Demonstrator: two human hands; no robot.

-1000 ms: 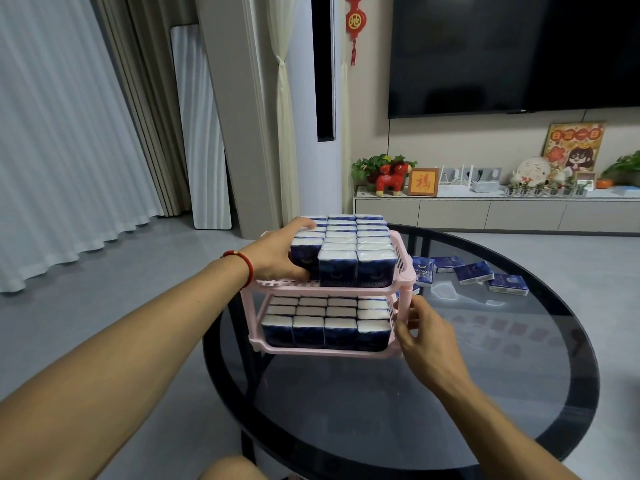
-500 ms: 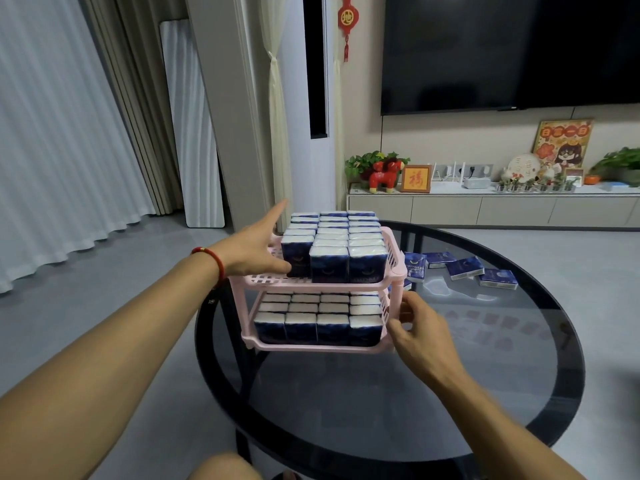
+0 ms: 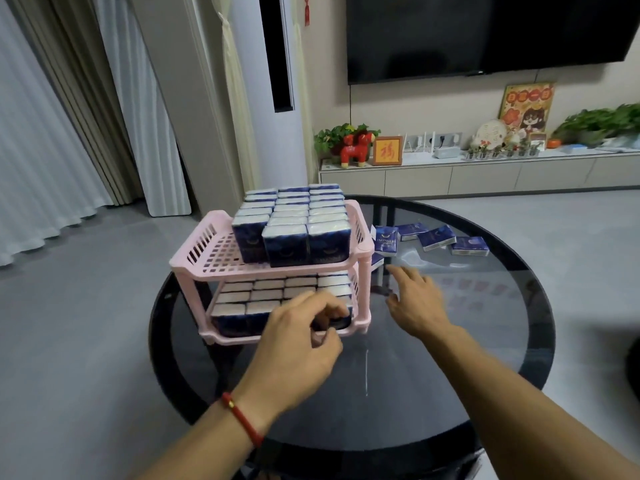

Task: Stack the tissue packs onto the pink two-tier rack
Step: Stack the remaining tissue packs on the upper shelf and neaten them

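Tissue packs (image 3: 291,221) fill the right part of the rack's (image 3: 194,261) top tier, up and beyond the left hand (image 3: 298,344), and more packs fill the lower tier just behind that hand's fingers. The left hand hovers in front of the rack's lower right corner with fingers loosely curled; motion blur hides whether they touch a pack or the rim, so its grip cannot be told. A red cord (image 3: 242,419) circles its wrist. The right hand (image 3: 415,303) is spread flat, fingers straight, above the table (image 3: 381,410), holding nothing. Beyond it lie loose packs (image 3: 436,237) on the dark round glass. One pack is partly hidden behind the rack's right post. Left of both hands are white curtains (image 3: 41,133) and grey floor; far beyond the right hand, a low cabinet (image 3: 485,174) carries ornaments under a television (image 3: 485,32) cut off by the top edge.
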